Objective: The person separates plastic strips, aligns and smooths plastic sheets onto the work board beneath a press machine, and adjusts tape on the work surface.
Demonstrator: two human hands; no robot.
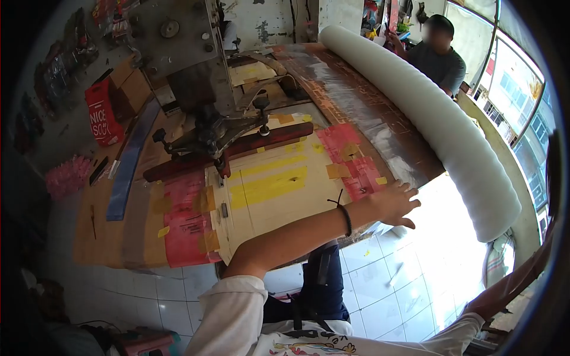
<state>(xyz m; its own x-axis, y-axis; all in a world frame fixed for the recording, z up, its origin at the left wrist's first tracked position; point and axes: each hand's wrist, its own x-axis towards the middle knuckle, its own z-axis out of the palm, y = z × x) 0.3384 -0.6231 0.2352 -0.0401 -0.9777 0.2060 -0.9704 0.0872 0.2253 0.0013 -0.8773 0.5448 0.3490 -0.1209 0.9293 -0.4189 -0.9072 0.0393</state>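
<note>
My left hand reaches across to the right with its fingers spread, near the right edge of the work table and holding nothing that I can see. Close to it is a red taped strip with tan tape patches. My left forearm passes over a pale board marked with yellow bands. Above that board, a dark metal machine head carries a long reddish bar. My right arm stretches out toward the right edge, where the hand is lost from sight.
A thick white roll lies along the table's right side. Behind it is another person. A blue strip, a screwdriver and a red bag are at left. White floor tiles show below.
</note>
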